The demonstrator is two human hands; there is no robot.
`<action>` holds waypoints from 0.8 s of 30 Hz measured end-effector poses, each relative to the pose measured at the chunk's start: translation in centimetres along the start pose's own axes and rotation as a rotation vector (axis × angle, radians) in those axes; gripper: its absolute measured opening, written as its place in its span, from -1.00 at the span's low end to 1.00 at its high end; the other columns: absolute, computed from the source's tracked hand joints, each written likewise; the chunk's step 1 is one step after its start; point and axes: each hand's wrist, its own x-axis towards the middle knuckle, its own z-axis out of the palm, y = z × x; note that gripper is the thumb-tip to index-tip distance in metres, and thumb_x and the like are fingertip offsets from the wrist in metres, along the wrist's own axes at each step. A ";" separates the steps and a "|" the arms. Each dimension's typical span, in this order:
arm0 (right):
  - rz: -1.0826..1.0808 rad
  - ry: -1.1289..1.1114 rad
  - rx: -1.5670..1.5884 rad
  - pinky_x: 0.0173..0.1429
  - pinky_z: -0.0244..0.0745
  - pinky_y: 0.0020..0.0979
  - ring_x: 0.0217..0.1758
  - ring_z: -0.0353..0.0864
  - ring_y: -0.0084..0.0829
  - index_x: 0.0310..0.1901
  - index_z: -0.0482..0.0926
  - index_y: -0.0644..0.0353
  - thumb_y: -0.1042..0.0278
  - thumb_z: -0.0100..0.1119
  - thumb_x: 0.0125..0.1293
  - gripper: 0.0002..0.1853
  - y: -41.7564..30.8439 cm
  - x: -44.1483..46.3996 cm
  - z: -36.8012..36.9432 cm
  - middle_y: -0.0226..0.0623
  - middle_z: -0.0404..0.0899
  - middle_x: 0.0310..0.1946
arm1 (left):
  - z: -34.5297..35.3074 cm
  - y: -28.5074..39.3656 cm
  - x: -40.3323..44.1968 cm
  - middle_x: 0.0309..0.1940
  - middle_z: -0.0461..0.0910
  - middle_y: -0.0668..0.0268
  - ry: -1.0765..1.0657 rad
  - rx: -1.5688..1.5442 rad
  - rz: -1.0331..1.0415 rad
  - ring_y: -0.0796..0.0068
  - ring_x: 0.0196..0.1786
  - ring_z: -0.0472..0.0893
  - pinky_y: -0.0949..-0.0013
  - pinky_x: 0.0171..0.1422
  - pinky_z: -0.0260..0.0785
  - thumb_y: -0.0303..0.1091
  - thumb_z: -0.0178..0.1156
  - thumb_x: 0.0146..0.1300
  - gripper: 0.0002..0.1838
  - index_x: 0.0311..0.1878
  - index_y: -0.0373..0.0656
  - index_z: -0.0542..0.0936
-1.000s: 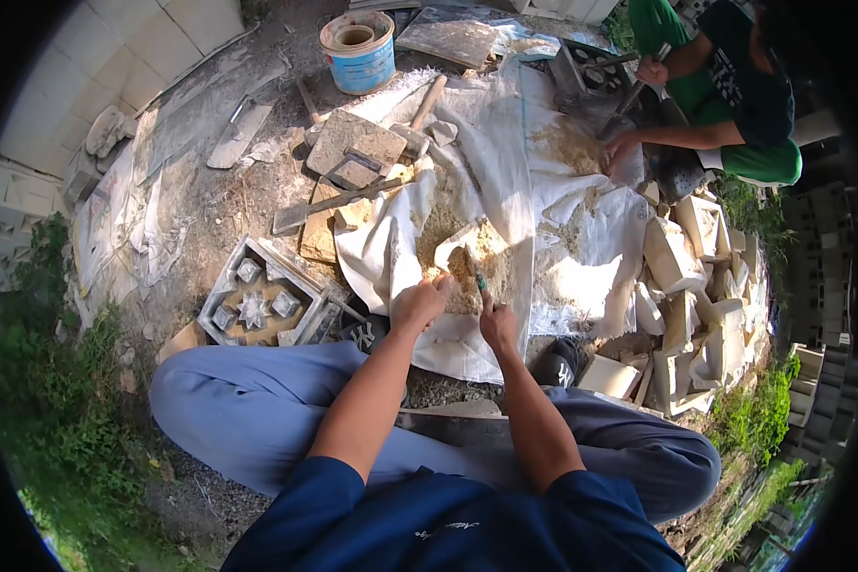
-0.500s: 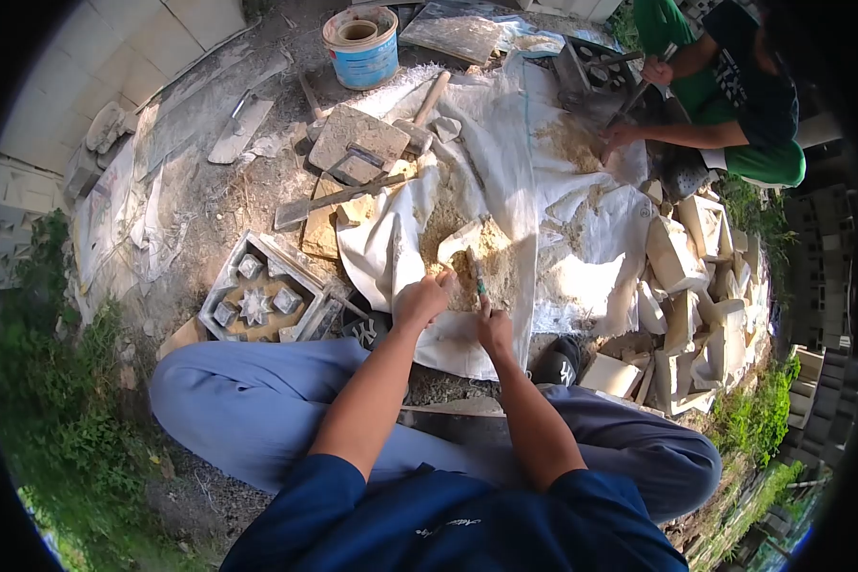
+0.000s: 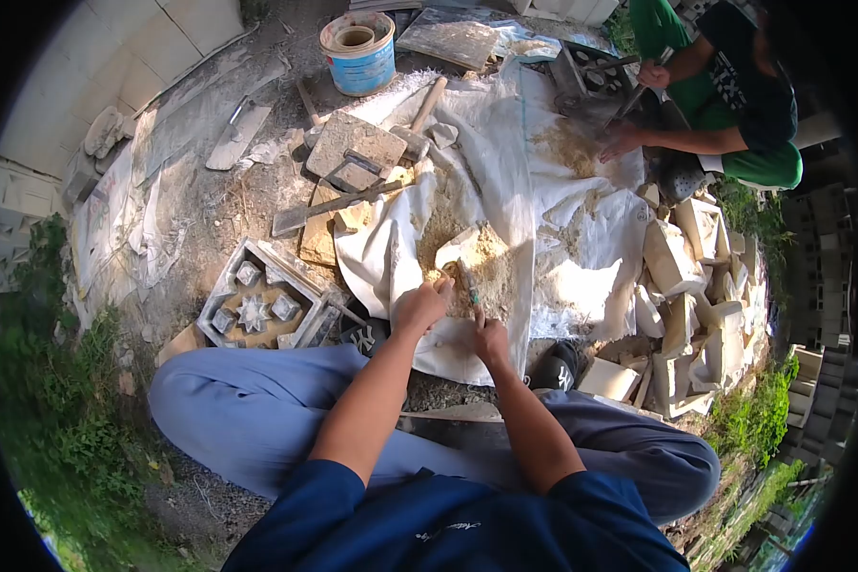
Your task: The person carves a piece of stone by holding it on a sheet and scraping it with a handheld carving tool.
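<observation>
Over the white sheet (image 3: 491, 119), the right hand (image 3: 491, 340) is gripping a tool (image 3: 474, 295), fingers curled; the left hand (image 3: 421, 310) is reaching alongside, finger state unclear.

Nearer the body than the fingers (image 3: 441, 289): navy short-sleeved shirt (image 3: 448, 500), small pale script (image 3: 447, 531) on front; loose grey-blue trousers (image 3: 257, 386). Dark shoes (image 3: 549, 362), pale markings (image 3: 362, 337), one either side of the fingers. Forearms (image 3: 370, 396) bare.
</observation>
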 end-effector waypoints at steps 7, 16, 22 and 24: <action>-0.078 0.115 0.184 -0.43 0.27 -0.02 -0.64 0.44 -0.16 -0.60 0.51 0.51 -0.37 -0.06 0.38 -0.13 0.2 0.2 -1.5 0.10 0.38 -0.76 | 0.4 -0.1 -0.3 -0.60 0.64 0.05 -0.003 -0.047 -0.013 0.12 -0.47 0.70 0.12 -0.30 0.56 0.30 -0.16 0.38 -0.29 -0.37 -0.19 0.66; 0.187 0.310 0.392 -0.29 0.34 0.03 -0.58 0.39 0.05 -0.53 0.52 0.53 -0.35 -0.15 0.42 -0.14 5.1 4.4 -3.1 0.17 0.52 -0.62 | -0.4 2.6 2.7 -0.11 0.63 -0.16 0.161 -0.072 0.153 -0.20 0.05 0.59 -0.06 0.15 0.41 0.17 -0.04 0.36 -0.41 0.03 -0.23 0.57; 0.294 0.090 0.566 -0.48 0.36 -0.17 -0.65 0.44 -0.24 -0.57 0.51 0.29 -0.39 -0.20 0.43 -0.21 6.1 3.9 -3.0 -0.25 0.45 -0.70 | -0.7 3.5 7.4 -0.11 0.63 -0.18 0.125 0.093 0.233 -0.18 0.05 0.59 -0.02 0.15 0.43 0.13 -0.02 0.36 -0.42 0.04 -0.24 0.59; 0.386 -0.047 0.731 -0.59 0.20 -0.25 -0.71 0.34 -0.35 -0.60 0.44 0.19 -0.42 -0.23 0.42 -0.23 6.8 4.4 -3.8 -0.34 0.36 -0.73 | -1.4 3.3 7.4 -0.07 0.63 -0.12 0.071 0.155 0.251 -0.16 0.06 0.58 0.00 0.14 0.44 0.11 0.00 0.37 -0.46 0.07 -0.19 0.59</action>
